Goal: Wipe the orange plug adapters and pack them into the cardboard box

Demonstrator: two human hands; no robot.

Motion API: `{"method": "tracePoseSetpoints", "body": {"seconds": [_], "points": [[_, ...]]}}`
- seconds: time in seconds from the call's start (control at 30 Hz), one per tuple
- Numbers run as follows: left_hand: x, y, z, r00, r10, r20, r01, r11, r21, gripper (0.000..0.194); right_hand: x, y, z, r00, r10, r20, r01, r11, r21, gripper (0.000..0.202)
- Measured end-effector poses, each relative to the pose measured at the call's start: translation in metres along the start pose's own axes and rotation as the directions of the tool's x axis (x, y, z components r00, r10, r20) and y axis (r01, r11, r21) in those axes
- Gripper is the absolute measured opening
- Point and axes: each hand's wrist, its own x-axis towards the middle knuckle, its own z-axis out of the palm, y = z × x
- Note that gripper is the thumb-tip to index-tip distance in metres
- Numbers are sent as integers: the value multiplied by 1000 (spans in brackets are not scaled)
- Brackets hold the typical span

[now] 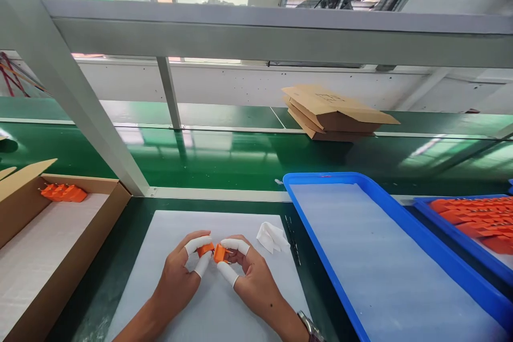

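My left hand point(178, 272), with white covers on thumb and forefinger, pinches a small orange plastic part point(206, 249). Facing it, my right hand point(250, 270) wears the same white covers and grips a second orange plastic part point(220, 253), from which thin metal pins stick out to the right. The two parts are very close together; I cannot tell if they touch. Both hands are above a white sheet point(172, 230) on the dark green bench. A crumpled white cloth or tissue point(273, 237) lies on the sheet beyond my right hand.
An empty-looking blue tray point(385, 256) stands at right, beside another blue tray point(436, 224) full of orange parts point(481, 216). Left is a cardboard box point(92, 240) holding several orange parts point(64, 192). Dark tweezers-like tools point(293, 240) lie by the sheet. Folded cardboard point(336, 112) rests behind the green belt point(224, 155).
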Motion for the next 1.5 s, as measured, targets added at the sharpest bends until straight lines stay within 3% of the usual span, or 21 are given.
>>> {"method": "tracePoseSetpoints", "body": {"seconds": [0.13, 0.3, 0.43, 0.7, 0.87, 0.97, 1.07, 1.23, 1.5], "points": [[0, 1, 1, 999, -41, 8, 41, 995, -94, 25, -3, 7, 4, 997, -75, 0, 75, 995, -67, 32], [2, 4, 0, 992, -104, 68, 117, 965, -235, 25, -4, 20, 4, 996, -73, -42, 69, 995, -77, 38], [3, 6, 2, 993, -112, 46, 120, 959, -256, 23, -3, 21, 6, 997, -49, -60, 45, 997, -57, 31], [2, 11, 6, 983, -179, -31, 160, 934, -319, 13, -5, 12, 13, 988, -149, -33, 143, 978, -154, 19], [5, 12, 0, 964, -219, 149, 262, 870, -417, 22, -3, 14, 6, 988, -150, -48, 140, 976, -169, 18], [6, 11, -6, 918, -250, 309, 381, 775, -505, 41, -1, 18, 2, 987, -142, -80, 126, 976, -178, 23], [6, 11, -10, 885, -244, 396, 438, 723, -533, 51, 0, 24, -2, 985, -111, -128, 89, 981, -171, 28], [8, 11, -10, 901, -225, 371, 392, 790, -472, 45, 0, 24, -5, 989, -82, -121, 60, 983, -174, 27], [8, 8, -14, 926, -178, 333, 257, 943, -210, 35, -2, 13, -5, 993, -119, -8, 114, 969, -219, 22]]}}
